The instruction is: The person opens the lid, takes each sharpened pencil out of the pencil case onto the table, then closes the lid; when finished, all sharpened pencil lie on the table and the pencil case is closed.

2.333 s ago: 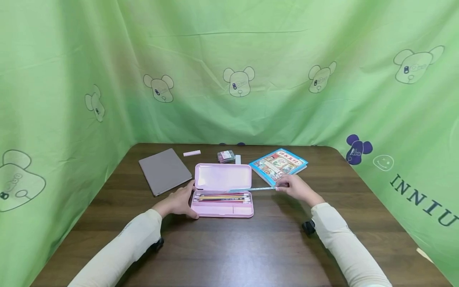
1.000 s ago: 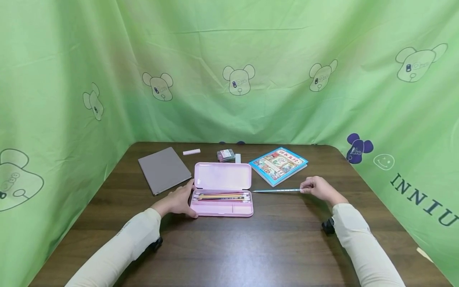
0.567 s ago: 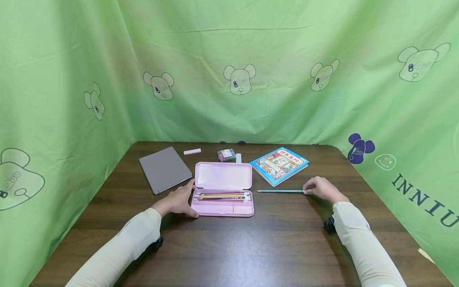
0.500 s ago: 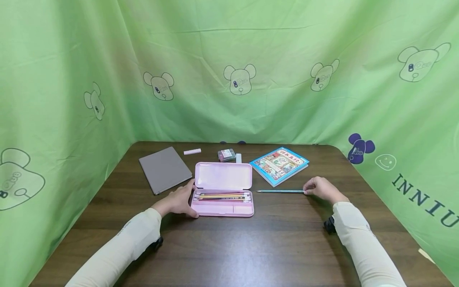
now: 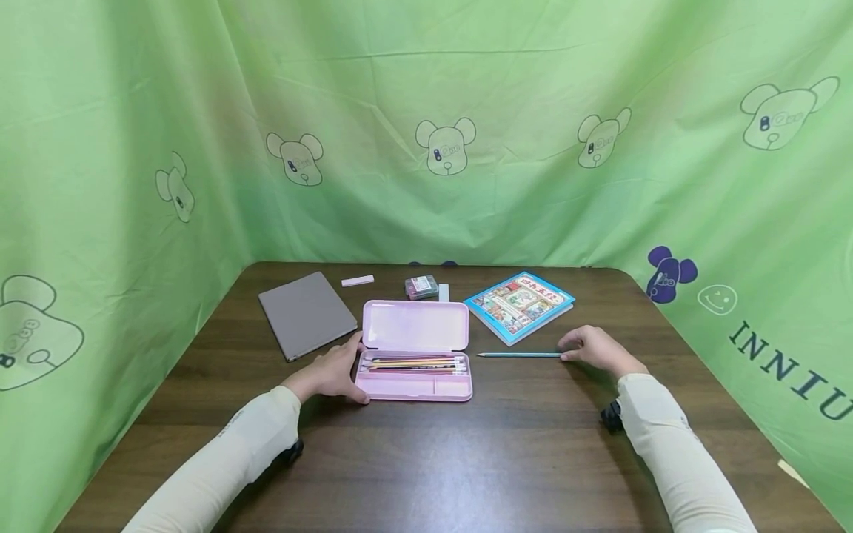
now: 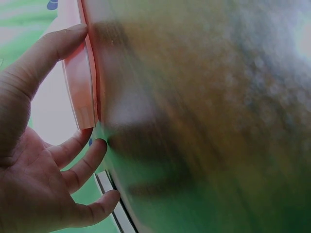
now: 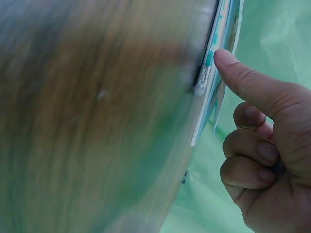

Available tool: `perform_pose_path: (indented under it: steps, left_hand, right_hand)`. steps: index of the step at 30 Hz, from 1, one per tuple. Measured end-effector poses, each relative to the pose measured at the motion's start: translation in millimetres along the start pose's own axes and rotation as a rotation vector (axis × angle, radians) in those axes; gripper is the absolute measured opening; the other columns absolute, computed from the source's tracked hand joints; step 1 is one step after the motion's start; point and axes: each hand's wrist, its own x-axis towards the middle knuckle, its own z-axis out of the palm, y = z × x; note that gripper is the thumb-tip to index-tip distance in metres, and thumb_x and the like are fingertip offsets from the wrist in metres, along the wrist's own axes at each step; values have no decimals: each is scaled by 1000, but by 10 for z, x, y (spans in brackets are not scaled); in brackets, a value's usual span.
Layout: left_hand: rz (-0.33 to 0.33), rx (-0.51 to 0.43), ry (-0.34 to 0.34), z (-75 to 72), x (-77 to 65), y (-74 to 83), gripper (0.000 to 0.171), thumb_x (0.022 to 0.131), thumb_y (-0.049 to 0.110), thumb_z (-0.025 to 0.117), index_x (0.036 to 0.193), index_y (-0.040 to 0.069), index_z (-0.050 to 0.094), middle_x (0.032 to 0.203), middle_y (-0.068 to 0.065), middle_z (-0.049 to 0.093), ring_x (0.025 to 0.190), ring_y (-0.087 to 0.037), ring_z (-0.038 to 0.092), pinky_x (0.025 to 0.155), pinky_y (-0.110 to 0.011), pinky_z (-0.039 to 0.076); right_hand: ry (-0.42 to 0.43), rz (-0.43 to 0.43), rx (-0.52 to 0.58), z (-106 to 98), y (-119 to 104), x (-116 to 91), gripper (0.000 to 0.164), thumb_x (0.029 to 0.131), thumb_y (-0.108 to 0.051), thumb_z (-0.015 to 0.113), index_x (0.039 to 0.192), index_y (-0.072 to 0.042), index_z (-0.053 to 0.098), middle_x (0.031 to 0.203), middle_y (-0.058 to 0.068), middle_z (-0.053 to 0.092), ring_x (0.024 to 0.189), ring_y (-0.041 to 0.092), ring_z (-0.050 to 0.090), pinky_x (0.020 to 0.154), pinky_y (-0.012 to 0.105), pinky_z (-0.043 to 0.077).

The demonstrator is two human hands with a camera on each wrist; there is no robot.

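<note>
A pink pencil case (image 5: 401, 386) lies with its lid raised, several pencils (image 5: 413, 364) in its back compartment. My left hand (image 5: 328, 372) grips the case's left end, thumb at the front edge and fingers toward the back. In the left wrist view, the thumb (image 6: 73, 36) rests against the case's side (image 6: 80, 92). A light-blue pencil (image 5: 516, 354) lies on the table right of the case, its sharp tip toward it. My right hand (image 5: 600, 349) is at its eraser end, thumb and forefinger parted. In the right wrist view, the thumb (image 7: 243, 75) overlaps the pencil near its metal ferrule (image 7: 203, 80).
A grey notebook or folder (image 5: 306, 316) lies at left. Behind the case are a pink strip-like thing (image 5: 357, 280), a small dark box with a label (image 5: 421, 287) and a pale block (image 5: 443, 293). A blue-bordered picture book (image 5: 520, 307) lies just behind the light-blue pencil.
My right hand has carried the light-blue pencil from over the case to the right and laid it on the table; its fingers have now parted. My left hand has stayed on the case.
</note>
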Motion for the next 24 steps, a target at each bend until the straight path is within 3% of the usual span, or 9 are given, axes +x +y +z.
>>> perform_pose_path:
  steps: [6,24]
  left_hand:
    - [5,-3,10,4,5,-1,116,54,39,87,143,8,18,129,-5,49,115,-29,46,89,-55,36]
    - [4,-2,25,18,-13,3,114,53,39,87,141,9,21,129,-4,49,114,-28,47,88,-54,36]
  right_hand:
    - [-7,-29,12,-14,-114,35,24,78,-15,72,98,-1,70,98,14,69,93,28,63,76,39,48]
    - [-42,-49,29,121,-383,196,24,79,-18,71,99,-4,70,98,9,70,89,22,62,75,37,49]
